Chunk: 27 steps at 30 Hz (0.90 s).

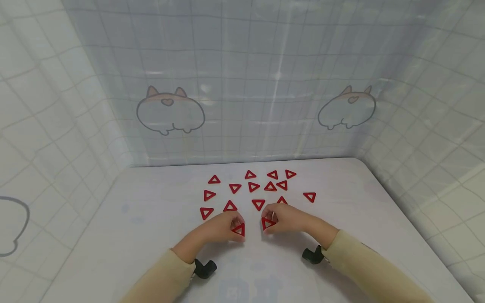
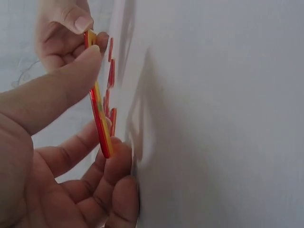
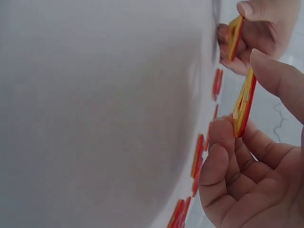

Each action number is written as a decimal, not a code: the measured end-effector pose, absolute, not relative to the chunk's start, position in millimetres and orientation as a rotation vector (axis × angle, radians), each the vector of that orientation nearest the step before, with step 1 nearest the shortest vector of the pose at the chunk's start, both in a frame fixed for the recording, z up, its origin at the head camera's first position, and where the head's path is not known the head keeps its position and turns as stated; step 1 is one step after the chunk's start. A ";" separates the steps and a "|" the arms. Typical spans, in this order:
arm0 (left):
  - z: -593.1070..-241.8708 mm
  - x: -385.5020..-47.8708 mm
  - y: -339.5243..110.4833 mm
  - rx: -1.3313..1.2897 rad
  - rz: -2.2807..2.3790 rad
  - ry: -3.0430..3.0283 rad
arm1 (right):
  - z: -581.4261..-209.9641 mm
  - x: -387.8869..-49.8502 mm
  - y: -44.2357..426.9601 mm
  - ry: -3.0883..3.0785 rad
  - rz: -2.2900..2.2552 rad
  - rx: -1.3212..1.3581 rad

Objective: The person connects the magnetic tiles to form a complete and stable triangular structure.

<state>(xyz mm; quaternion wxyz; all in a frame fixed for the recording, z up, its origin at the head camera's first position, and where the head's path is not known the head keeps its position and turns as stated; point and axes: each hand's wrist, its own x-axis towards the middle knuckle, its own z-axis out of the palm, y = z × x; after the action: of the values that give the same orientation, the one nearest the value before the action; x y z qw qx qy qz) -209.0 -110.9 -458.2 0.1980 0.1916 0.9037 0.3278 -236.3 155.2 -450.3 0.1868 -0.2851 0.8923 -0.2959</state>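
Between thumb and fingertips, my left hand [image 1: 221, 227] pinches a hollow triangle tile [image 1: 243, 230], red on top. Its edge shows red and yellow layers in the left wrist view, where the tile [image 2: 100, 126] is tilted steeply. A matching triangle tile [image 1: 263, 224] is pinched by my right hand [image 1: 289, 219]; the right wrist view shows this tile [image 3: 244, 107] edge-on. Both tiles are held just above the white table, a small gap apart. Beyond the hands lie several loose red triangles, one of them [image 1: 258, 200] near the gap and another [image 1: 282, 199] partly hidden behind my right hand.
The white tabletop [image 1: 151, 219] ends at a grid-patterned back wall [image 1: 261, 143] with cartoon animal drawings; similar walls stand left and right. A lone triangle [image 1: 310, 194] lies right of the scattered group. Dark wrist devices [image 1: 205, 269] stick out from both sleeves.
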 end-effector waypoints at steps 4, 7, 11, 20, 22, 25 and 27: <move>-461.0 -209.6 -102.1 0.519 0.882 2.550 | -452.7 -235.2 151.4 2.496 -0.809 -0.796; -462.0 -208.6 -94.2 0.495 0.826 2.591 | -453.5 -234.9 147.1 2.498 -0.794 -0.829; -461.2 -206.8 -87.2 0.479 0.783 2.631 | -456.6 -234.9 140.0 2.514 -0.758 -0.871; -462.0 -204.7 -89.1 0.471 0.792 2.648 | -460.3 -233.4 131.7 2.547 -0.694 -0.870; -462.2 -204.0 -90.1 0.485 0.788 2.657 | -459.9 -232.9 130.2 2.546 -0.693 -0.869; -461.5 -202.9 -90.0 0.512 0.785 2.665 | -459.7 -231.6 128.3 2.565 -0.674 -0.861; -460.2 -202.4 -88.9 0.529 0.784 2.664 | -459.5 -230.6 127.2 2.591 -0.648 -0.857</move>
<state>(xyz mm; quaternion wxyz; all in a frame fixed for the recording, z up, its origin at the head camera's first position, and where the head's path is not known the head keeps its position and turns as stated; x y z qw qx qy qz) -202.4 -88.9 -460.2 0.1568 0.1847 0.9308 0.2738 -230.6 127.2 -459.5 0.1674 -0.3011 0.9107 -0.2278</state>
